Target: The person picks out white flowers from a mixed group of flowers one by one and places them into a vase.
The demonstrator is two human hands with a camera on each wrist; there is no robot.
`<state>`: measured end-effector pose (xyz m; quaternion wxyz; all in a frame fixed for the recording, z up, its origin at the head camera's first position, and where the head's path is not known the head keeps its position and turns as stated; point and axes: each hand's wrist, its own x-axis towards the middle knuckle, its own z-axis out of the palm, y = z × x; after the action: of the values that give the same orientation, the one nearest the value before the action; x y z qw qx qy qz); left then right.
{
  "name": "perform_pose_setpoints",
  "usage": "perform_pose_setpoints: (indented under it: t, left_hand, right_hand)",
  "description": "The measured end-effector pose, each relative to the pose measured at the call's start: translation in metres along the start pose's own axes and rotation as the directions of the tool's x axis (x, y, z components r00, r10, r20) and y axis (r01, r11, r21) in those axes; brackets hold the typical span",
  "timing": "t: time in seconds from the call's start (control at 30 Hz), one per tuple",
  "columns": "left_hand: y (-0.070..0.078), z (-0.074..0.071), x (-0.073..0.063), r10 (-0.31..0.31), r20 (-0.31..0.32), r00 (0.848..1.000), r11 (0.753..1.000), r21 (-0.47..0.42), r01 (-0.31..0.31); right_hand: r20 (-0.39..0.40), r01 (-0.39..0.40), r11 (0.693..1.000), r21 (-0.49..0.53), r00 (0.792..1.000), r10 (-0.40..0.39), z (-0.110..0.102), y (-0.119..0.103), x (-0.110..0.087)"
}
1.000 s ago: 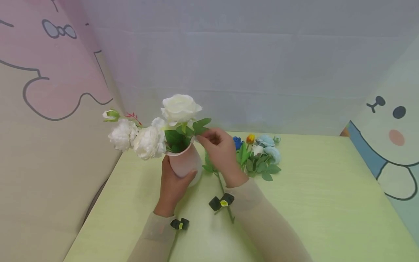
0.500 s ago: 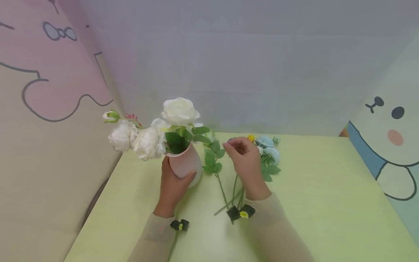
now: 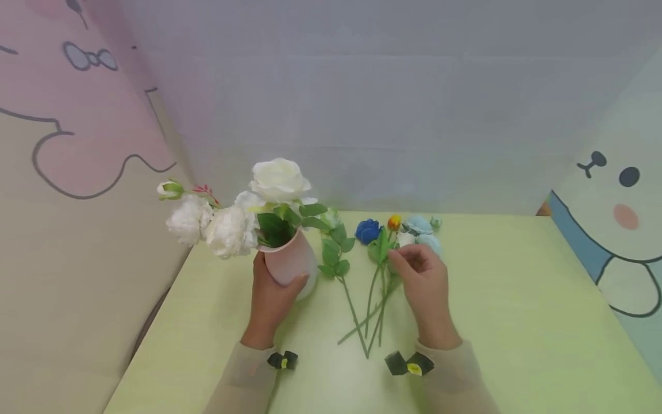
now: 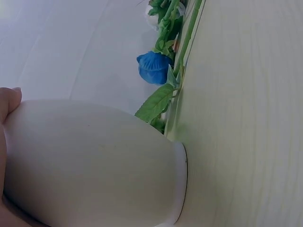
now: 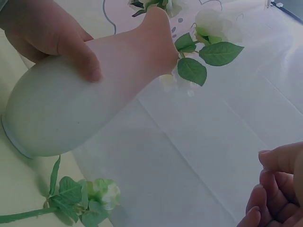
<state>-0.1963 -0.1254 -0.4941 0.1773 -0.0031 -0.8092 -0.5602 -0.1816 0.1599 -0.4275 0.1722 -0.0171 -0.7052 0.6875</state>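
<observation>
My left hand (image 3: 274, 305) grips a pale pink-and-white vase (image 3: 287, 267) around its body, thumb across the front. In the left wrist view the base of the vase (image 4: 94, 161) is close to the tabletop. A large white rose (image 3: 279, 179) with green leaves rises from the mouth, and fluffy white blooms (image 3: 227, 230) lean out to the left. My right hand (image 3: 424, 290) hovers near the stems lying on the table, with thumb and forefinger together and the other fingers loosely curled. Nothing shows between those fingers in the right wrist view. Closest to it is a green tulip leaf (image 3: 383, 244).
Beyond the right hand lie a blue rose (image 3: 369, 231), an orange tulip (image 3: 395, 222) and light blue flowers (image 3: 418, 224). A leafy pale green rose (image 5: 106, 191) lies beside the vase. A grey sheet (image 3: 372, 115) hangs behind the table.
My right hand has let go at the vase's mouth and moved right and toward me, over the loose flowers. My left hand still grips the vase in nearly the same place.
</observation>
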Motion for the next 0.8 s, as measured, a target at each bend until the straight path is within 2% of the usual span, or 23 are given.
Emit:
perform_pose_setpoints:
  t: [0.13,0.23,0.4,0.63,0.7,0.8]
  left_hand:
    - [-0.001,-0.001,0.0,0.002,-0.004,1.0,1.0,-0.007,-0.002]
    - [-0.001,-0.001,-0.001,0.001,0.002,1.0,1.0,-0.011,-0.001]
    - [0.0,0.0,0.0,-0.001,0.012,1.0,1.0,-0.008,0.001]
    - [-0.001,0.001,0.001,0.006,0.009,1.0,1.0,-0.01,-0.006]
    - [-0.001,0.001,0.001,0.008,0.008,1.0,1.0,-0.007,-0.007]
    - [-0.002,0.001,0.001,0.006,0.01,1.0,1.0,-0.007,-0.006]
  right_hand:
    - [0.013,-0.012,0.999,-0.043,1.0,0.013,-0.005,0.013,0.001]
    - [0.013,-0.021,0.991,-0.13,1.0,0.022,-0.012,0.023,0.004]
    - [0.01,-0.027,0.961,-0.275,0.999,0.031,-0.024,0.033,0.01]
    - [-0.002,-0.076,0.935,-0.348,0.997,0.08,-0.031,0.037,0.014]
    - [0.012,-0.1,0.919,-0.38,0.993,0.113,-0.031,0.039,0.015]
    - [0.044,-0.147,0.88,-0.452,0.981,0.187,-0.03,0.044,0.017]
